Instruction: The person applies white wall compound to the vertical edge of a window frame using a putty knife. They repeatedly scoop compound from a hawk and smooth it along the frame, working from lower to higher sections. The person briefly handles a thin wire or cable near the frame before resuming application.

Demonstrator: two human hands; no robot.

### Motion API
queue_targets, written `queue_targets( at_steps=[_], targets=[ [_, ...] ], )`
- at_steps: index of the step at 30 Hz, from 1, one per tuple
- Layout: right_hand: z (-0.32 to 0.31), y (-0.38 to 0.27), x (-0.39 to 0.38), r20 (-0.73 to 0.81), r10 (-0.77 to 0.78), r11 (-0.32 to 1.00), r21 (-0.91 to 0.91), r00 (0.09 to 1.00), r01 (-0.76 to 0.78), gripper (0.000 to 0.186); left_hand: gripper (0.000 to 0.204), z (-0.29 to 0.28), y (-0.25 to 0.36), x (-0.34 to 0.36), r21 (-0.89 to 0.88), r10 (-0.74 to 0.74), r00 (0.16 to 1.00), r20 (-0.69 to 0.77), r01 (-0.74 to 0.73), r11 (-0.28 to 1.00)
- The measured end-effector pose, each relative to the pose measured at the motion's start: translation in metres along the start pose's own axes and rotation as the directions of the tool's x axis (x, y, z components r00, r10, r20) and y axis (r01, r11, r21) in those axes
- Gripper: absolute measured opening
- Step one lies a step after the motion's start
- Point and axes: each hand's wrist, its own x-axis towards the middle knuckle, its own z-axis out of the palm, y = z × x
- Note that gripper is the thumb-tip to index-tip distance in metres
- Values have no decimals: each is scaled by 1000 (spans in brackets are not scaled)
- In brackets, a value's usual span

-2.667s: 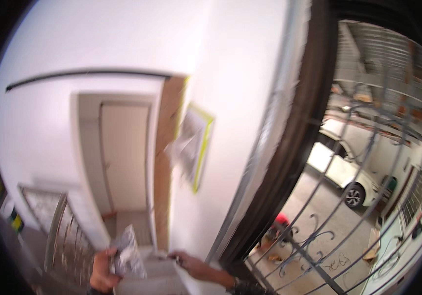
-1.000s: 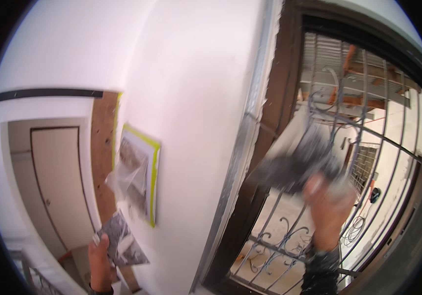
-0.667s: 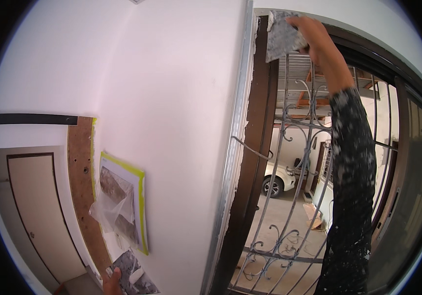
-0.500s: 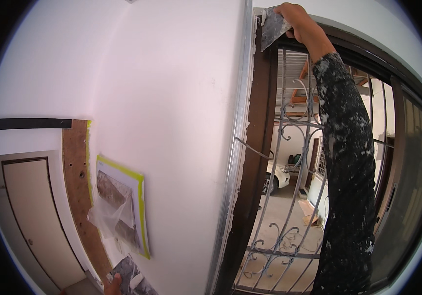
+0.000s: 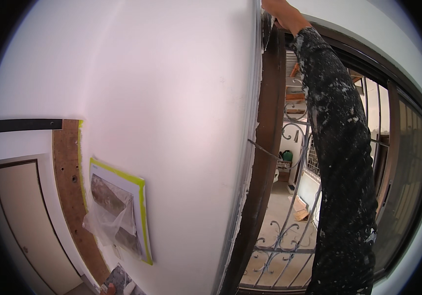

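My right hand (image 5: 283,14), high at the top edge of the view, is closed round a wide putty knife. Only a dark sliver of its blade (image 5: 268,28) shows, at the upper corner where the white wall meets the brown frame (image 5: 268,88). The hand partly hides this tool and the top of the view cuts it off. Low on the left, my left hand (image 5: 109,289) grips a second putty knife (image 5: 118,276), whose grey, smeared blade carries a lump of white putty (image 5: 129,288). Most of that hand lies below the lower edge.
A metal corner strip (image 5: 253,147) runs down the wall's edge. A bent wire (image 5: 261,148) sticks out across the frame. Behind my arm stand a scrolled window grille (image 5: 275,250) and a sliding pane (image 5: 407,182). Plastic film hangs over a yellow-taped panel (image 5: 144,216).
My right hand has moved up and left with its putty knife, and the blade has turned nearly edge-on. The view has shifted slightly; my left hand sits lower in it.
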Motion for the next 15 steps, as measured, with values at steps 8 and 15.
queue_targets(
  at_steps=[8, 15],
  targets=[
    [-14, -37, -19, -48, -50, 997, 53, 998, 53, 32, 71, -5, 11, -1, 142, 78, 996, 32, -82, 986],
    [-80, 5, -85, -84, -216, 870, 435, 973, 230, 31, 67, 1, 8, -4, 82, -54, 999, 2, 53, 995]
  ],
)
